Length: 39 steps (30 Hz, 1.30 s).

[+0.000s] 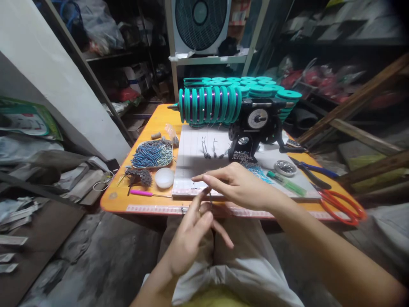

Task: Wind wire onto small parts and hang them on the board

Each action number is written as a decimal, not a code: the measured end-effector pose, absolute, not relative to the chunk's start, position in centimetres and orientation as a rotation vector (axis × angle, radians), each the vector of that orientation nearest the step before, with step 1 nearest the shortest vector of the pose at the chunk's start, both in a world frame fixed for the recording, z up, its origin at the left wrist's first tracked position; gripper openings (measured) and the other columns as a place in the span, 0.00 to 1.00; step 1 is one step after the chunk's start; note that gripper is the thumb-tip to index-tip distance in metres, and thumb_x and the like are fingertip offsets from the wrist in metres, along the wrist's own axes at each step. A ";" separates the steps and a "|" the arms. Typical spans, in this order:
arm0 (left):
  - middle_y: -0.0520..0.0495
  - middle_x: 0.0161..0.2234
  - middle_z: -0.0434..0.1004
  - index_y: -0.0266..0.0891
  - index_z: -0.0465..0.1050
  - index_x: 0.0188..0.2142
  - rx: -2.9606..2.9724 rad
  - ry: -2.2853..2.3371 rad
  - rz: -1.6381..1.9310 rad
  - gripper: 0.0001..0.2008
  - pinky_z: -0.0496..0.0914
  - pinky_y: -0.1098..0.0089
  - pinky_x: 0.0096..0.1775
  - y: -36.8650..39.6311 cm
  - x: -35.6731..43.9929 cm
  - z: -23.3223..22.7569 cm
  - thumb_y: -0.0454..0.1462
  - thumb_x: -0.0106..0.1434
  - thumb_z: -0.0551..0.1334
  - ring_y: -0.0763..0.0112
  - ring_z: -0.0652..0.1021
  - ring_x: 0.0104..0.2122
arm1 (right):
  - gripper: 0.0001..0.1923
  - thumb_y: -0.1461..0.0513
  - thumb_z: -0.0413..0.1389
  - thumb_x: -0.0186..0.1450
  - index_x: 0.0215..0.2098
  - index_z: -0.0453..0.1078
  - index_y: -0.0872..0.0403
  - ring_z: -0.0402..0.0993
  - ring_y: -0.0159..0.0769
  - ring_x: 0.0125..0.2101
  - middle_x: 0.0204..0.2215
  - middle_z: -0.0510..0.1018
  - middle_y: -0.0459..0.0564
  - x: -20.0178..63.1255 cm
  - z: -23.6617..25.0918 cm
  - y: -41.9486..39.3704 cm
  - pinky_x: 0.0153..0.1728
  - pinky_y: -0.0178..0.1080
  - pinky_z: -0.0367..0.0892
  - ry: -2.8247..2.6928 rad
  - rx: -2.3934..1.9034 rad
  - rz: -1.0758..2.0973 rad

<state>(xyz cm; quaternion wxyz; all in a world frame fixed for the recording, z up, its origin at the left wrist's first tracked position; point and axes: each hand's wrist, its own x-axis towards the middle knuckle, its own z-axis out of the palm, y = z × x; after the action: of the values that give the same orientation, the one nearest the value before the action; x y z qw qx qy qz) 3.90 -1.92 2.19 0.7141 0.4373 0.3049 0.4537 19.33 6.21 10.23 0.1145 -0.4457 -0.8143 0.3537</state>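
Leftmost, well off from the fingers: a tray of blue beads (pixel 152 154), a white round lid (pixel 164 178), a pink-handled needle tool (pixel 145 193). Left hand (pixel 188 238) raised below the orange table's edge (pixel 115 200), thumb and forefinger pinched narrow on something too fine to make out. Right hand (pixel 236 185) just above it, over the near edge of the white work mat (pixel 191 153), fingertips closed together toward the left ones, almost touching. Beyond the fingers, a row of teal spools (pixel 209 104) on a black winding machine (pixel 257 125). Farther right, a green pen (pixel 286 183), blue-handled pliers (pixel 315 172), orange scissors (pixel 341 207).
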 end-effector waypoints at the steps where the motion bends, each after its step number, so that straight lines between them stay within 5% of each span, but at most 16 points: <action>1: 0.44 0.43 0.74 0.46 0.51 0.59 0.958 0.696 1.027 0.22 0.71 0.65 0.35 -1.1 4.4 2.5 0.45 0.68 0.49 0.71 0.77 0.23 | 0.25 0.44 0.39 0.65 0.50 0.71 0.42 0.61 0.04 0.26 0.34 0.75 0.41 19.3 10.5 6.2 0.28 0.13 0.48 -2.418 -1.326 0.991; 4: 0.51 0.30 0.74 0.41 0.61 0.49 0.950 0.755 1.061 0.17 0.68 0.72 0.25 0.4 5.2 3.2 0.48 0.68 0.48 0.76 0.73 0.17 | 0.27 0.44 0.40 0.65 0.47 0.73 0.46 0.59 0.06 0.26 0.34 0.75 0.42 19.3 10.9 6.3 0.26 0.15 0.44 -2.464 -1.386 0.954; 8: 0.56 0.20 0.64 0.36 0.64 0.30 0.950 0.779 1.061 0.16 0.67 0.76 0.25 0.9 5.1 3.1 0.47 0.66 0.53 0.83 0.65 0.15 | 0.32 0.42 0.44 0.62 0.46 0.73 0.56 0.58 0.07 0.23 0.31 0.74 0.47 19.6 10.3 6.8 0.24 0.15 0.47 -2.333 -1.334 1.238; 13: 0.57 0.16 0.60 0.34 0.69 0.32 0.908 0.733 1.115 0.15 0.64 0.78 0.25 0.9 5.1 2.4 0.45 0.66 0.55 0.85 0.60 0.16 | 0.34 0.43 0.44 0.63 0.56 0.60 0.61 0.45 0.10 0.12 0.15 0.61 0.41 19.9 9.0 8.0 0.15 0.19 0.43 -1.703 -0.988 2.057; 16: 0.57 0.15 0.61 0.35 0.67 0.29 0.864 0.716 1.191 0.16 0.60 0.79 0.22 0.7 5.8 2.2 0.45 0.66 0.55 0.85 0.61 0.15 | 0.22 0.48 0.40 0.66 0.43 0.55 0.59 0.40 0.11 0.09 0.21 0.69 0.41 19.5 9.0 8.3 0.11 0.22 0.40 -1.378 -0.762 2.301; 19: 0.58 0.13 0.58 0.35 0.68 0.27 0.818 0.704 1.291 0.17 0.59 0.79 0.20 0.0 6.5 2.2 0.45 0.66 0.54 0.84 0.60 0.13 | 0.21 0.48 0.36 0.67 0.30 0.45 0.59 0.36 0.13 0.08 0.20 0.69 0.41 18.6 9.5 7.9 0.09 0.23 0.37 -1.168 -0.741 2.341; 24: 0.57 0.09 0.57 0.34 0.69 0.24 0.685 0.634 1.399 0.17 0.60 0.80 0.19 -0.9 7.2 2.9 0.43 0.64 0.57 0.84 0.60 0.10 | 0.23 0.49 0.38 0.65 0.26 0.37 0.59 0.34 0.16 0.08 0.12 0.57 0.39 17.2 9.8 6.8 0.09 0.23 0.35 -0.957 -0.819 2.260; 39: 0.50 0.15 0.71 0.32 0.68 0.28 0.428 0.605 1.094 0.16 0.66 0.78 0.16 -5.0 6.2 2.2 0.42 0.65 0.54 0.68 0.75 0.14 | 0.23 0.51 0.43 0.64 0.25 0.39 0.59 0.37 0.15 0.08 0.11 0.54 0.38 17.8 8.9 7.8 0.10 0.25 0.32 -0.855 -0.867 2.193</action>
<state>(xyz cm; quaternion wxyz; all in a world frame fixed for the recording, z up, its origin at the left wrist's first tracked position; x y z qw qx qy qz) 6.21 -4.97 2.15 0.7897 0.1989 0.2808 0.5080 17.84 7.77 8.88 0.3113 -0.3285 -0.3239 0.8308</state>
